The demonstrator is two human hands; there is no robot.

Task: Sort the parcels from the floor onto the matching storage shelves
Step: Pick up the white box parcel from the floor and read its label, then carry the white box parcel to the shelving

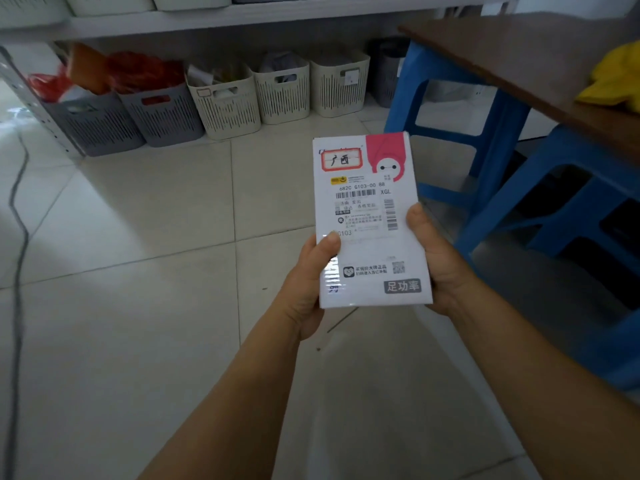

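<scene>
A flat white parcel [370, 216] with a shipping label, a red-framed handwritten tag and a pink cartoon corner is held upright over the tiled floor, label facing me. My left hand [308, 282] grips its lower left edge with the thumb on the front. On the lower right edge sits my right hand [440, 261], thumb also on the front. Along the bottom shelf [214, 26] at the back stand storage baskets: two grey ones [162, 116] at the left holding red and orange bags, then three cream ones [284, 95].
Two blue plastic stools [485, 140] stand at the right under a brown board [519, 57] with a yellow cloth [616, 77] on it. A dark cable [17, 237] runs down the floor at the left. More baskets sit on the upper shelf.
</scene>
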